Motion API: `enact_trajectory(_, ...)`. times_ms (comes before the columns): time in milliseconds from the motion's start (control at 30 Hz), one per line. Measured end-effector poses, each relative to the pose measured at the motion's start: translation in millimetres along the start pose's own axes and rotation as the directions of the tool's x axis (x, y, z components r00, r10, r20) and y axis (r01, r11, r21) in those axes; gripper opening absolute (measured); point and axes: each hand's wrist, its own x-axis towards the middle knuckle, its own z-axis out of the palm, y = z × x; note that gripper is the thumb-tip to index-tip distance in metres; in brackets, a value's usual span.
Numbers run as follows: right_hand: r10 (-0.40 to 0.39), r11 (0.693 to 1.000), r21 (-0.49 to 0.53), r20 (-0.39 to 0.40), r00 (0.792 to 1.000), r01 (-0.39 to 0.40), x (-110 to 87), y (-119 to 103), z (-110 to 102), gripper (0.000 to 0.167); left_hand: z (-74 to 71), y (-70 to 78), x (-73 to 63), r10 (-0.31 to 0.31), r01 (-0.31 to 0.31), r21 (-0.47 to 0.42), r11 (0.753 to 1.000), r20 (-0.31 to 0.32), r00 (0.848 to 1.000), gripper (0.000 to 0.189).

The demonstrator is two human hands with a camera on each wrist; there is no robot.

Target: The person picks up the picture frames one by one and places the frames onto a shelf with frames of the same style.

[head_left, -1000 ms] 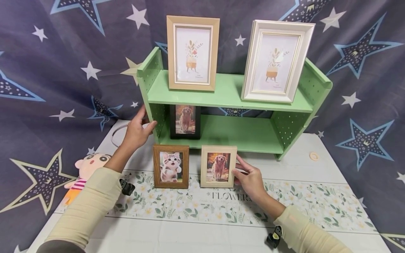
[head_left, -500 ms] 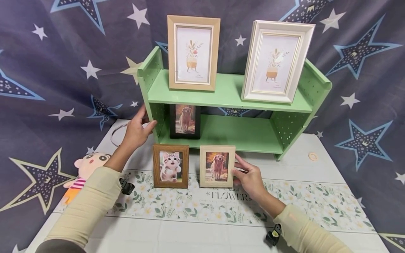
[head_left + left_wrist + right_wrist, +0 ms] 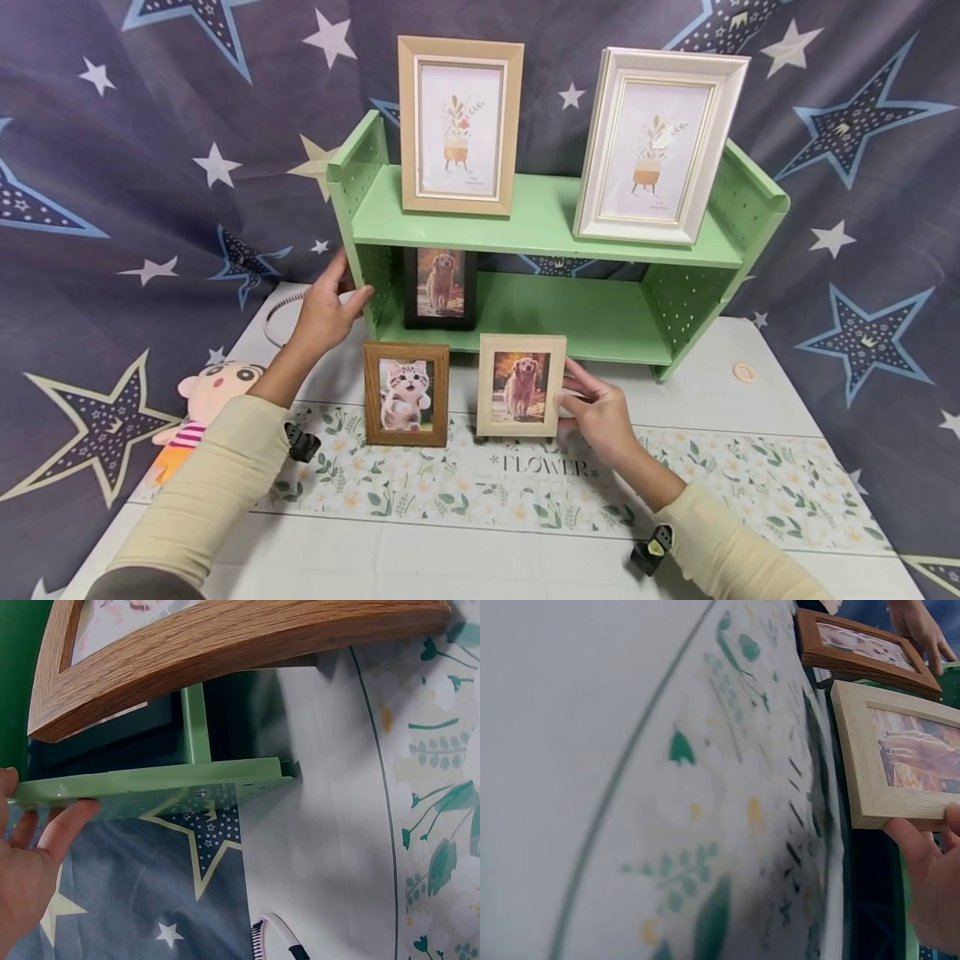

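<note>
My right hand (image 3: 606,423) pinches a light wood picture frame (image 3: 521,386) by its right edge, thumb on the front and fingers behind. It shows a golden dog and stands upright in front of the shelf, with a dark shadow along its lower edge. A brown wood frame (image 3: 407,394) with a kitten picture stands just left of it. With my left hand (image 3: 324,307) I hold the left side panel of a green two-tier shelf (image 3: 547,233); in the left wrist view the fingers (image 3: 69,829) lie against the panel's outer face.
On the upper tier stand a tan frame (image 3: 459,125) and a white frame (image 3: 660,146). A black frame (image 3: 439,287) is on the lower tier, at left. A plush doll (image 3: 213,396), headband (image 3: 279,317) and small ring (image 3: 744,372) lie on the table.
My right hand has raised the light wood frame a little and shifted it slightly right. The left hand keeps its hold on the shelf panel.
</note>
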Motion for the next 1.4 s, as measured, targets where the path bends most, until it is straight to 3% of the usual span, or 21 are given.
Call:
enact_trajectory(200,0.023,1.000,0.008,-0.018,1.000,-0.023,4.7,-9,-8,0.068,1.2,-0.2,0.2,-0.011,0.011,-0.008,1.000,0.001,1.000,0.077)
enact_trajectory(667,-0.030,0.998,-0.053,-0.023,0.999,0.029,24.2,-34,-20,0.068,0.9,-0.1,-0.2,-0.005,0.005,-0.008,1.000,-0.006,1.000,0.078)
enact_trajectory(1400,-0.065,0.997,-0.054,-0.121,0.990,0.059,64.6,-40,-28,0.066,1.4,-0.2,0.6,-0.016,0.016,0.004,1.000,-0.001,1.000,0.079)
